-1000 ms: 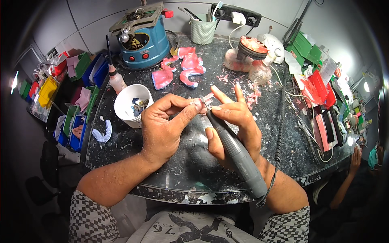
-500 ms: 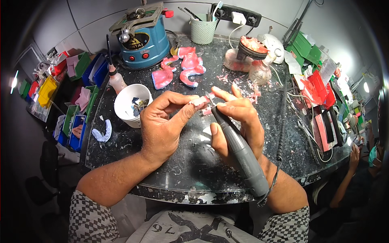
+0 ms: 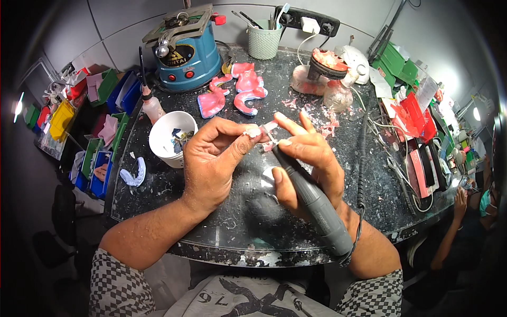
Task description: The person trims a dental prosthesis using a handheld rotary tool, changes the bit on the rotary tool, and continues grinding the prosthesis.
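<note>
Grey handpiece (image 3: pixel 311 206) gripped, right hand (image 3: pixel 322 161); pink piece (image 3: pixel 262 134) pinched, left hand (image 3: pixel 214 166) (room before edge (image 3: pixel 270 258)).

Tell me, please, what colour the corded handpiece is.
The corded handpiece is dark grey; it shows best in the head view.

The blue machine (image 3: pixel 203 63) carries a dark oval label (image 3: pixel 178 56) with pale capital letters across its lower part. A small marking above its right red button (image 3: pixel 189 75) is too tiny to read. On the grey shirt (image 3: pixel 237 304) stand large dark digits (image 3: pixel 214 297), and dark letters, partly hidden, run near its upper edge. Lettering on the handpiece (image 3: pixel 317 211) is too small to make out.
</note>
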A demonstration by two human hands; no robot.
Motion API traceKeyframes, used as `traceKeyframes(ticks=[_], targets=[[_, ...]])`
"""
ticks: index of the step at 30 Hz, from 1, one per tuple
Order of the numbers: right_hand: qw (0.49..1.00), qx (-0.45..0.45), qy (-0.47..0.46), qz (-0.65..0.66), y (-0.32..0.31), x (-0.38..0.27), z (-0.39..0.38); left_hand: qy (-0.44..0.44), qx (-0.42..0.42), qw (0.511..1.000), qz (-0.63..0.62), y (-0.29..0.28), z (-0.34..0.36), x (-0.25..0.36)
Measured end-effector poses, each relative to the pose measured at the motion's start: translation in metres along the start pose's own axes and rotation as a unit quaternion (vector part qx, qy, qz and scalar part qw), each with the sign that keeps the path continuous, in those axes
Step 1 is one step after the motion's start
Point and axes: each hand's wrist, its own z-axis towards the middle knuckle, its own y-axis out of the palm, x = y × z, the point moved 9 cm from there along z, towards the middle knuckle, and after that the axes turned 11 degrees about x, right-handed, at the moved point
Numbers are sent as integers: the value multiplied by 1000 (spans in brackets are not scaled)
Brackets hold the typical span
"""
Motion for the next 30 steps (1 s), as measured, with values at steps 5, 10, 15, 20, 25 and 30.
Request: traceKeyframes(ticks=[5, 10, 15, 20, 25, 30], targets=[[1000, 10, 7, -1, -2, 2, -1, 4, -16, 999, -30, 6, 1, 2], [1000, 12, 6, -2, -2, 2, -1, 4, -10, 999, -37, 5, 1, 2], [1000, -19, -5, -3, 0, -1, 0, -3, -10, 1000, -19, 3, 2, 0], [999, 24, 22, -19, -7, 7, 0, 5, 4, 1000, 10, 5, 2, 4], [1000, -20, -4, -19, -2, 0, 2, 25, -6, 999, 20, 5, 2, 8], [999, 28, 16, -11, -8, 6, 0, 41, -12, 999, 27, 7, 2, 10]])
